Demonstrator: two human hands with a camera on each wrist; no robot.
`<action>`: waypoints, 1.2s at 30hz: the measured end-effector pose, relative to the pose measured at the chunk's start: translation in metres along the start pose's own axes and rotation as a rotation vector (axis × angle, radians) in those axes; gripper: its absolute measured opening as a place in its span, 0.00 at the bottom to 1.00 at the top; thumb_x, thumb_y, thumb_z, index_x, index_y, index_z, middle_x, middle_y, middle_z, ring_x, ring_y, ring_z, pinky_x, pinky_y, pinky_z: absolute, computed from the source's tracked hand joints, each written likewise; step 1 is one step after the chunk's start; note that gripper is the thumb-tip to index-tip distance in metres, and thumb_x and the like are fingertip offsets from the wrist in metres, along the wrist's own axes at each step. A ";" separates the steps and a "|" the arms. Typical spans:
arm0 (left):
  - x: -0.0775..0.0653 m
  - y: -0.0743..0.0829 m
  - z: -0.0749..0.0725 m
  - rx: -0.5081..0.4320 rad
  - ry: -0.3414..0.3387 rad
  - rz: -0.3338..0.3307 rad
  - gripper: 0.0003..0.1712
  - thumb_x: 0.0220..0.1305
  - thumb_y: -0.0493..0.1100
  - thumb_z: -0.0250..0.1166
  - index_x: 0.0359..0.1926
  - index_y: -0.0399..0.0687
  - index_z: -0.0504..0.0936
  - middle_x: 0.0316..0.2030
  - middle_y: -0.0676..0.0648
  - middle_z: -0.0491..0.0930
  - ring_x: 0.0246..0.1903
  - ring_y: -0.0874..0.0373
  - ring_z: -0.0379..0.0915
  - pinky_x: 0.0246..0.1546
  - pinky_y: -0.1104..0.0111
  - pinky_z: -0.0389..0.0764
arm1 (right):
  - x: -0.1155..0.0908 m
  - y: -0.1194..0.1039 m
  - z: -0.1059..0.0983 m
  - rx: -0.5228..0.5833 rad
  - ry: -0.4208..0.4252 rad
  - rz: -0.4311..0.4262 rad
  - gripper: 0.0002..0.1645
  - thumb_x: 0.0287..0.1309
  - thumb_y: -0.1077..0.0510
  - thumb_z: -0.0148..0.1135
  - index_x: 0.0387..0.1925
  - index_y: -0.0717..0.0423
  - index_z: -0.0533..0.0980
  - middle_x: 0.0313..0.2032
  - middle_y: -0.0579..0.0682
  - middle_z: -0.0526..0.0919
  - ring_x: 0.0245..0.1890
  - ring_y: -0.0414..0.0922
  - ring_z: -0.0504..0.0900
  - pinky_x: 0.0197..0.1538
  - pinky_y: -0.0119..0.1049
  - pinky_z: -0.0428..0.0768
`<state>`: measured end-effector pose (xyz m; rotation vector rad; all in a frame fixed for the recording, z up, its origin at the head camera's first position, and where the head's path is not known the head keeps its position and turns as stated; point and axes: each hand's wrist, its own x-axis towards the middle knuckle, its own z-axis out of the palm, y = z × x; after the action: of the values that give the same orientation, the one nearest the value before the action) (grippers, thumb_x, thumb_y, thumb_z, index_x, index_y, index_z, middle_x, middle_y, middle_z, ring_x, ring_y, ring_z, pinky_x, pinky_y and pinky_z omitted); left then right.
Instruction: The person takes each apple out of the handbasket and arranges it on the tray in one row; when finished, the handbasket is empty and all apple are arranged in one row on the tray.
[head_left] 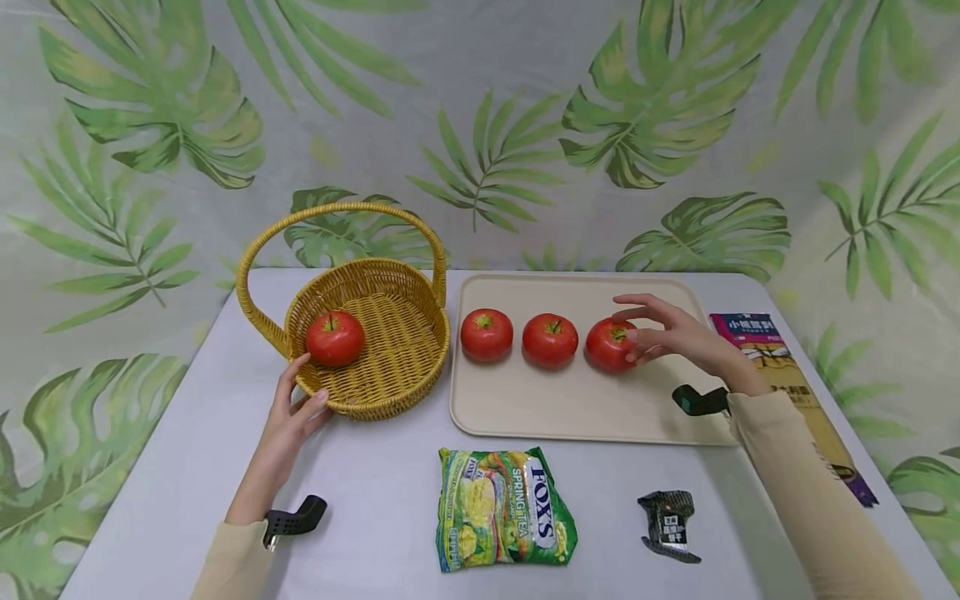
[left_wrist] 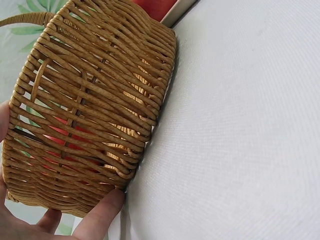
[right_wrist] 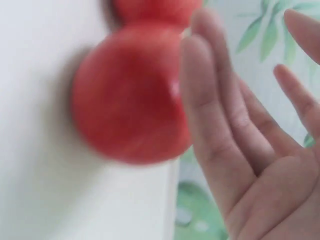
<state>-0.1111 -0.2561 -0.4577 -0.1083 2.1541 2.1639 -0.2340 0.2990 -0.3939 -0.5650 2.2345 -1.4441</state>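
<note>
A woven yellow basket (head_left: 397,400) with a tall handle stands on the left, one red tomato (head_left: 335,338) inside it. My left hand (head_left: 292,421) holds the basket's near left side; in the left wrist view the thumb (left_wrist: 102,215) presses low on the woven wall. Three more tomatoes lie in a row on a beige tray (head_left: 570,408): a left one (head_left: 487,335), a middle one (head_left: 550,340) and a right one (head_left: 609,345). Over the right tomato hovers my right hand (head_left: 671,337), its fingers extended and not closed round it. Whether they touch it I cannot tell.
In front of the tray lie a green Fox's candy bag (head_left: 504,508) and a small black packet (head_left: 668,525). A long yellow and purple package (head_left: 795,383) lies along the right table edge, partly under the right forearm. A leaf-patterned cloth (head_left: 495,167) hangs behind.
</note>
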 end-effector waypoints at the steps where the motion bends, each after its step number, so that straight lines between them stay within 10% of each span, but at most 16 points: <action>1: 0.000 0.000 0.000 0.000 0.000 -0.001 0.39 0.72 0.40 0.53 0.75 0.64 0.43 0.72 0.44 0.27 0.68 0.38 0.44 0.59 0.61 0.68 | 0.001 -0.005 0.002 -0.003 -0.009 -0.010 0.32 0.66 0.60 0.54 0.69 0.51 0.59 0.63 0.67 0.63 0.43 0.58 0.80 0.43 0.47 0.83; 22: 0.004 -0.003 0.001 0.006 0.020 -0.017 0.38 0.72 0.41 0.54 0.74 0.63 0.45 0.72 0.45 0.32 0.67 0.40 0.47 0.58 0.58 0.67 | 0.092 -0.097 0.120 0.026 -0.358 -0.173 0.27 0.65 0.60 0.56 0.63 0.62 0.65 0.57 0.61 0.71 0.44 0.62 0.79 0.47 0.57 0.78; 36: 0.003 -0.002 0.000 0.008 0.031 -0.016 0.38 0.72 0.41 0.54 0.74 0.63 0.45 0.73 0.46 0.32 0.67 0.40 0.47 0.58 0.57 0.68 | 0.155 -0.139 0.185 0.079 -0.369 -0.212 0.32 0.64 0.57 0.58 0.68 0.50 0.61 0.60 0.53 0.69 0.43 0.52 0.81 0.47 0.49 0.80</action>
<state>-0.1134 -0.2556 -0.4600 -0.1592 2.1703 2.1590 -0.2466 0.0234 -0.3545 -0.9788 1.8661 -1.3860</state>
